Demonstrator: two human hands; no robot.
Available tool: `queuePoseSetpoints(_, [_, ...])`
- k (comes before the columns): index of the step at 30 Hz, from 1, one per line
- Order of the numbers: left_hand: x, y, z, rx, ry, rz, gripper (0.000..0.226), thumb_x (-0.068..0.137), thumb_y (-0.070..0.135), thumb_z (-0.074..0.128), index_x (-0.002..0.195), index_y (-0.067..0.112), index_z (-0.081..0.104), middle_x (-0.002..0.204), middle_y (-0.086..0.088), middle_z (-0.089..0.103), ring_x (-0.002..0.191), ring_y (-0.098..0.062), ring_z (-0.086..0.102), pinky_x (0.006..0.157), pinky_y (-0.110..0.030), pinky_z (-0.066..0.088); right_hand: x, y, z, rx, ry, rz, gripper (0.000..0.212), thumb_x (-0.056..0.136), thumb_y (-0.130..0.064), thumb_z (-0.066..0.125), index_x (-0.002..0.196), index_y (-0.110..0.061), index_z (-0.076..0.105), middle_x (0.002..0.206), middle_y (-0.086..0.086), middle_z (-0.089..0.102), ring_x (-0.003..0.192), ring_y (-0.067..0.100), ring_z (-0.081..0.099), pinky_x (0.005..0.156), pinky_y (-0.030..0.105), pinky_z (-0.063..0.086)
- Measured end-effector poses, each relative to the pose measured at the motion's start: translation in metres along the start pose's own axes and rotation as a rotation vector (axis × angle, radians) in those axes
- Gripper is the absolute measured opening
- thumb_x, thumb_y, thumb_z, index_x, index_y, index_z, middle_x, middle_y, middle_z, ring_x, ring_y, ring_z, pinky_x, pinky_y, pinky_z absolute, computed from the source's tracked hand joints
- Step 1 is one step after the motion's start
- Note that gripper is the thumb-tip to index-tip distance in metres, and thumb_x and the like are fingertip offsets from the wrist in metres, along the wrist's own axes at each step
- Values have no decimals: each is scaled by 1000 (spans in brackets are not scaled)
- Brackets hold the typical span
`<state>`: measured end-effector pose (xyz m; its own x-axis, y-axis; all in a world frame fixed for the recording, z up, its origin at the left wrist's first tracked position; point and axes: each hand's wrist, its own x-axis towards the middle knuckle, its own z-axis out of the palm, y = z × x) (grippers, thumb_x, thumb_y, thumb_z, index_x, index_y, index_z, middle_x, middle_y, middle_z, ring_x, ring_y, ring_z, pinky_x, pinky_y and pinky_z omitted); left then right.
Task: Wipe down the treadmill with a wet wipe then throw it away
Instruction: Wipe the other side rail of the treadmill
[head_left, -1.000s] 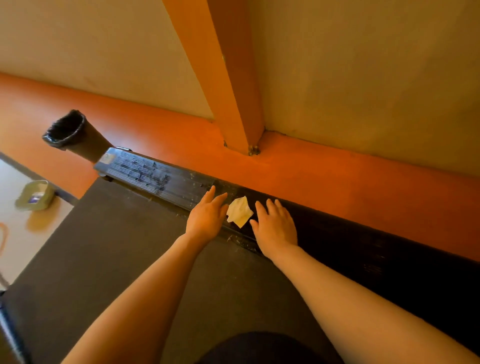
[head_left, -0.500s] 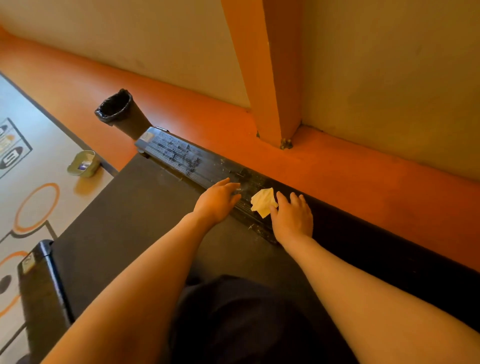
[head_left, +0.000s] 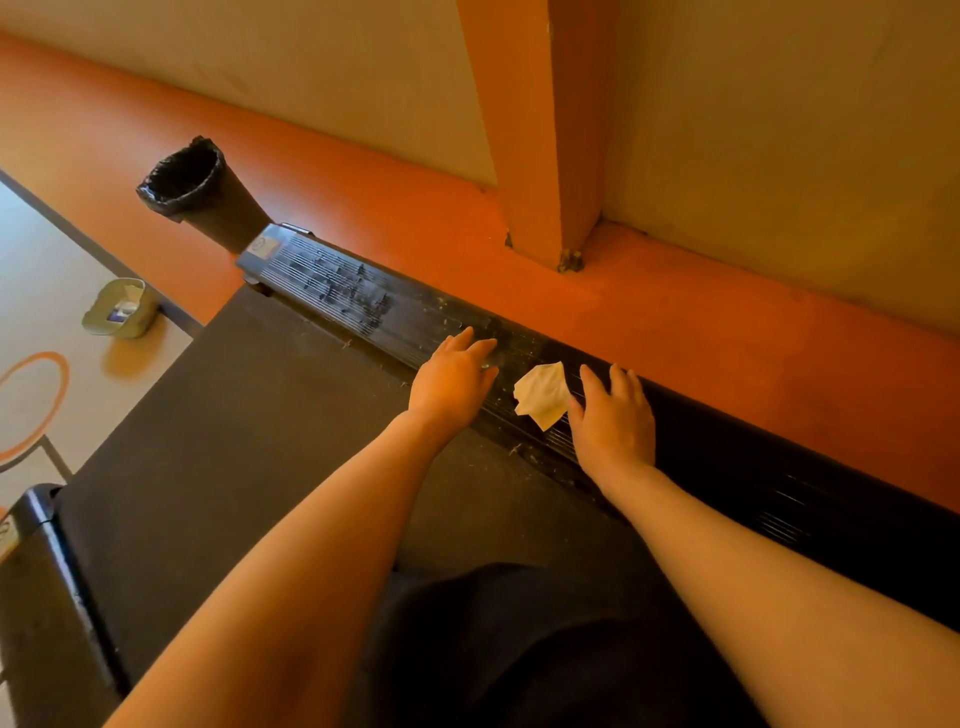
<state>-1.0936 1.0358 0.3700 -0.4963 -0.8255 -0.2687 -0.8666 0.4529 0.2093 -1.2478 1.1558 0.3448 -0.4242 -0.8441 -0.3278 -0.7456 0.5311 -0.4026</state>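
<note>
One wet wipe (head_left: 542, 393) lies crumpled on the ribbed side rail (head_left: 363, 306) of our treadmill (head_left: 249, 431), between our two hands. We think it sits there so we can grab it for more rubbing. Our right hand (head_left: 613, 421) rests flat just beside it, fingers straight, holding nothing. Our left hand (head_left: 452, 376) lies flat on the rail too, maybe to steady us. Our black bin (head_left: 192, 187) waits by the rail's far end for the wipe.
</note>
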Motion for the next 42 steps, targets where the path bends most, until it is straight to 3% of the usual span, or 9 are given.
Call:
queuePoseSetpoints(7, [29, -28, 1, 17, -16, 73, 50, 102, 32, 47, 150, 24, 35, 161, -9, 20, 148, -30, 19, 114, -48, 31, 16, -18, 27, 89, 24, 32, 52, 104, -34, 38, 153, -23, 25, 162, 10, 12, 150, 28, 1, 118, 42, 20])
queuePoseSetpoints(19, [86, -69, 11, 28, -68, 283, 49, 102, 29, 46, 150, 24, 36, 162, -4, 16, 150, -24, 11, 114, -45, 33, 35, -23, 63, 276, 267, 178, 48, 103, -34, 41, 149, -19, 38, 163, 6, 13, 150, 22, 4, 118, 38, 16])
queuePoseSetpoints(30, [137, -111, 14, 39, -158, 597, 50, 103, 33, 43, 152, 25, 32, 163, -4, 14, 150, -22, 10, 116, -41, 28, 38, -32, 74, 31, 241, 274, 52, 103, -37, 39, 152, -23, 31, 163, 3, 9, 150, 20, -3, 117, 35, 13])
queuePoseSetpoints(37, [136, -103, 19, 45, -181, 889, 50, 104, 33, 41, 152, 25, 30, 163, -4, 13, 150, -23, 12, 120, -37, 20, 27, -36, 62, -89, 196, 324, 52, 103, -37, 40, 152, -24, 30, 164, 3, 9, 151, 21, 0, 117, 40, 22])
queuePoseSetpoints(42, [124, -87, 17, 77, -204, 1070, 50, 105, 34, 38, 153, 28, 25, 164, -4, 9, 151, -21, 6, 119, -35, 17, 8, -42, 62, -135, 182, 399, 53, 102, -40, 41, 152, -25, 29, 163, 4, 11, 151, 21, 3, 118, 37, 18])
